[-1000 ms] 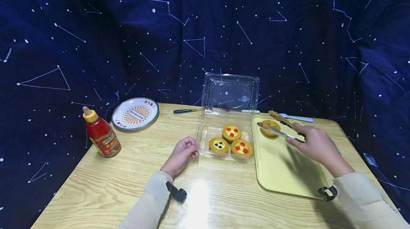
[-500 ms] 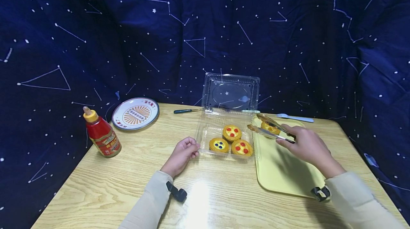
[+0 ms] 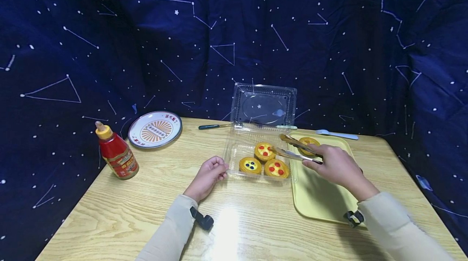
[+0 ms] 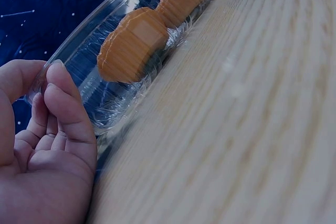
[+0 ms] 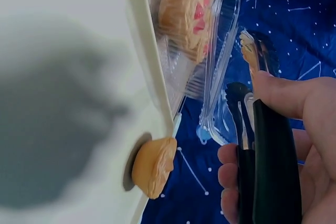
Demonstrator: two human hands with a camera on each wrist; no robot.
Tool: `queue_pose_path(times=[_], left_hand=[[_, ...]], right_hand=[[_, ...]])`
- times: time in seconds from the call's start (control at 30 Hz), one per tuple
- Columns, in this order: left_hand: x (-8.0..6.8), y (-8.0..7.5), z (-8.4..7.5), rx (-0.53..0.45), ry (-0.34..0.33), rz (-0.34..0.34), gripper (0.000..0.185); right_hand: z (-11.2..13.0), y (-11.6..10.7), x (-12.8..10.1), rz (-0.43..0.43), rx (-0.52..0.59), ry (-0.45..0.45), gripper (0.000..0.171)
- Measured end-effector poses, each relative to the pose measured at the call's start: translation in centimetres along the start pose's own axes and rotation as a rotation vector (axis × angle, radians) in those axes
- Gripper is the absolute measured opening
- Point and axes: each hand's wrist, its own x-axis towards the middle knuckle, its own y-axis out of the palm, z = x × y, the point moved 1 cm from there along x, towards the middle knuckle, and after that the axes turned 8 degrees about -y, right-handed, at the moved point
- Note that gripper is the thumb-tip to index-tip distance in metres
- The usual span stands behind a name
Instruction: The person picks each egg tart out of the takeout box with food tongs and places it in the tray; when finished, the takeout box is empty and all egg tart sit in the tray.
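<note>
A clear plastic clamshell box (image 3: 234,147) stands open on the wooden table, with three egg tarts (image 3: 264,151) inside. My left hand (image 3: 206,176) holds the box's near left corner (image 4: 79,72) with curled fingers. My right hand (image 3: 334,167) grips metal tongs (image 3: 292,149) whose open tips hover over the box's right side, holding nothing. One tart (image 3: 308,143) (image 5: 154,166) sits on the far end of a pale yellow tray (image 3: 321,196) to the right of the box.
A red sauce bottle (image 3: 116,155) and a patterned plate (image 3: 155,128) stand at the left. A dark-handled utensil (image 3: 213,126) and a light blue fork (image 3: 336,134) lie along the far edge. Dark star-print cloth hangs behind.
My right hand has carried the tongs leftward from the tart on the tray to above the box's right side. The left hand has stayed at the box corner.
</note>
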Motion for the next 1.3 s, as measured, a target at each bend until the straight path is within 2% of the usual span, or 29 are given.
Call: queue_pose_path(times=[0.27,0.63,1.3], left_hand=[[-0.1,0.0,0.0,0.0,0.0,-0.008,0.012],[0.2,-0.2,0.2,0.003,0.007,0.005,0.013],[0.1,-0.1,0.1,-0.006,0.007,0.016,0.013]], right_hand=[[0.6,1.0,1.1,0.046,-0.004,-0.02,0.056],[1.3,1.5,2.2,0.115,-0.006,0.016,0.059],[2.0,2.5,3.3,0.168,-0.017,0.028,0.061]])
